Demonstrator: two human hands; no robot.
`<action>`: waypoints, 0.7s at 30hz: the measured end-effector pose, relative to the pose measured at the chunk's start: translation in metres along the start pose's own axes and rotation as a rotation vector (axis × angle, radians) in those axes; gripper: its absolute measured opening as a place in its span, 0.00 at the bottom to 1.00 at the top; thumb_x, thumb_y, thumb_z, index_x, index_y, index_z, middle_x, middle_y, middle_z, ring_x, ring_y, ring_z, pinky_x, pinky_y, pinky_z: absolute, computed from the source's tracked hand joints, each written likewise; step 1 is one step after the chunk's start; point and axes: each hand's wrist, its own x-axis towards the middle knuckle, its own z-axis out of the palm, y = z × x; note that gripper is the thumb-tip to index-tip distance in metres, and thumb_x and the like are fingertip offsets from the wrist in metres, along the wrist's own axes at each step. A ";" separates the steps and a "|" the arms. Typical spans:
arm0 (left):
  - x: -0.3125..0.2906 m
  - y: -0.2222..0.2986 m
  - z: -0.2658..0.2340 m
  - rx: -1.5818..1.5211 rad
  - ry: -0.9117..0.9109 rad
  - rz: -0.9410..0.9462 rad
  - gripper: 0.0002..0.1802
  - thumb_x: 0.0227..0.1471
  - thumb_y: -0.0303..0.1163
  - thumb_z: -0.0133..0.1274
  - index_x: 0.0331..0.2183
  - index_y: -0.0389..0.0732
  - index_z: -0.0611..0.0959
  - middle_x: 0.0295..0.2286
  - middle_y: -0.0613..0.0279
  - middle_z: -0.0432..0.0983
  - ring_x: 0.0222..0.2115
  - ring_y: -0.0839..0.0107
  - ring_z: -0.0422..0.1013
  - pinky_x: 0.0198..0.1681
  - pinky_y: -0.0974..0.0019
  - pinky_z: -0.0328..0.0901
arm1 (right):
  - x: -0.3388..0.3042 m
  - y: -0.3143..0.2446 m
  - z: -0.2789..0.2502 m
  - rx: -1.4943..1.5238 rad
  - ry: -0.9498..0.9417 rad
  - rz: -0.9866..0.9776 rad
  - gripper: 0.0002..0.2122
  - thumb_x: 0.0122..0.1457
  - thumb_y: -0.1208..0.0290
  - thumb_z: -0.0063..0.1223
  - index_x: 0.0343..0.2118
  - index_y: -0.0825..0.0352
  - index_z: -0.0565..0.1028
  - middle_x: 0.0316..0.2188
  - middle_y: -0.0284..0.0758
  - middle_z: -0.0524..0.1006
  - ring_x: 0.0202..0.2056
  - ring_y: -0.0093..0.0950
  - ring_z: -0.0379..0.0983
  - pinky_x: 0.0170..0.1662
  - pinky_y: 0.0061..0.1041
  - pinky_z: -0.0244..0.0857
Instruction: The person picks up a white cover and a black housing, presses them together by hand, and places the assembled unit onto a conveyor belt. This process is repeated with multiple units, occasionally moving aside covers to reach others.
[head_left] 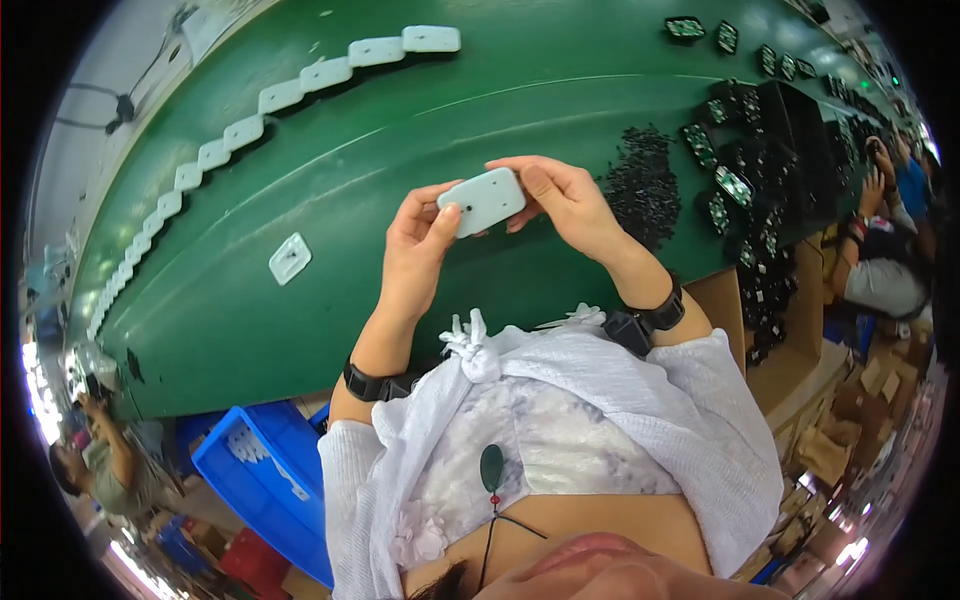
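Hands hold a casing — black bits, perhaps screws, heaped nearby.

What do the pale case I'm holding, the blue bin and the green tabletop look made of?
Pale case: probably plastic, satin, with smooth, rounded, moulded-looking edges. Blue bin: likely plastic, evenly coloured with a slight sheen. Green tabletop: perhaps rubber or vinyl sheet, semi-gloss, with streaky light reflections; paint is possible.

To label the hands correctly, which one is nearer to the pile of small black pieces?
Right. The right hand is just left of the pile; the left hand is farther left, across the pale casing.
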 end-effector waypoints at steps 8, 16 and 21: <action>-0.004 0.000 0.001 -0.175 0.046 -0.007 0.17 0.60 0.33 0.53 0.49 0.40 0.73 0.41 0.64 0.74 0.41 0.78 0.70 0.34 0.78 0.60 | -0.002 0.021 0.021 -0.018 0.027 -0.007 0.21 0.65 0.66 0.51 0.56 0.72 0.66 0.44 0.34 0.74 0.40 0.22 0.73 0.45 0.22 0.69; 0.000 -0.001 -0.003 -0.113 0.000 0.028 0.21 0.58 0.31 0.54 0.51 0.37 0.68 0.44 0.58 0.72 0.44 0.72 0.70 0.47 0.71 0.66 | 0.006 0.016 0.026 -0.064 0.086 -0.101 0.21 0.62 0.70 0.56 0.56 0.71 0.66 0.45 0.32 0.73 0.47 0.20 0.69 0.53 0.21 0.62; 0.006 -0.007 -0.004 -0.020 -0.075 0.097 0.23 0.58 0.29 0.55 0.51 0.34 0.66 0.48 0.53 0.69 0.46 0.69 0.70 0.50 0.66 0.67 | 0.014 0.008 0.028 0.159 0.119 -0.032 0.17 0.63 0.71 0.52 0.53 0.69 0.67 0.48 0.37 0.74 0.51 0.24 0.69 0.56 0.26 0.60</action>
